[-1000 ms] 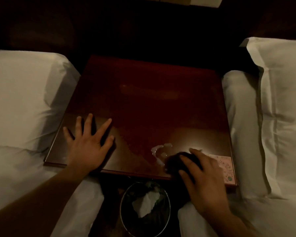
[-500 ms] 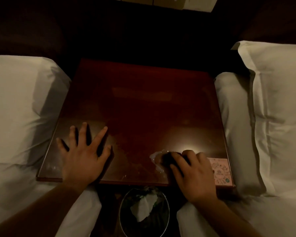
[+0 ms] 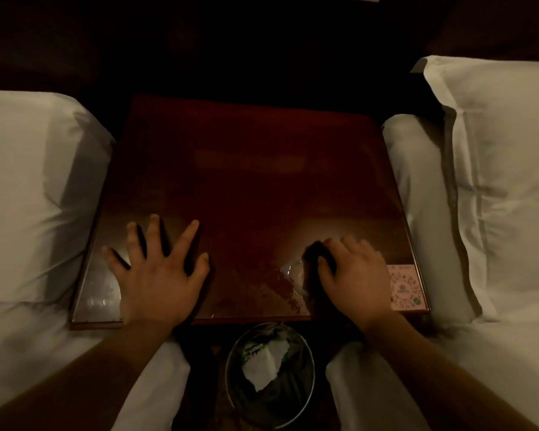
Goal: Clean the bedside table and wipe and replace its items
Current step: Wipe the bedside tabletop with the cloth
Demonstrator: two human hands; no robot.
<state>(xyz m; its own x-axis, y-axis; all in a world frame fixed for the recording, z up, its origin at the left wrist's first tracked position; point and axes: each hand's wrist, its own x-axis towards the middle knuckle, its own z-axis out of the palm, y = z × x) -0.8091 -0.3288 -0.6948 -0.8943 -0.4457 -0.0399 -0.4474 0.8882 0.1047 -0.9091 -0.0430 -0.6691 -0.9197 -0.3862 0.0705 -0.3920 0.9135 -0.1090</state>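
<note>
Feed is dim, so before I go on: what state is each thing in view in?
bedside table: top bare, wet patch near the front edge.
left hand: flat on the bedside table, fingers spread, empty.
right hand: curled over the dark cloth.
dark cloth: bunched under that hand, beside the wet patch.
pink card: flat at the near right corner.
waste bin: upright on the floor, crumpled paper inside.

Dim bedroom, looks like a hotel twin rm. Left bed [image 3: 28, 188] and right bed [image 3: 417, 188], both in plain white linen, w/ a plump white pillow [image 3: 507, 181] on the right. Glossy dark-red bedside table [image 3: 262, 188] sits between them. Pink card [image 3: 405, 287] w/ a round printed code lies on its near right corner. Small lined bin [image 3: 293, 396] is on the floor just in front.
</note>
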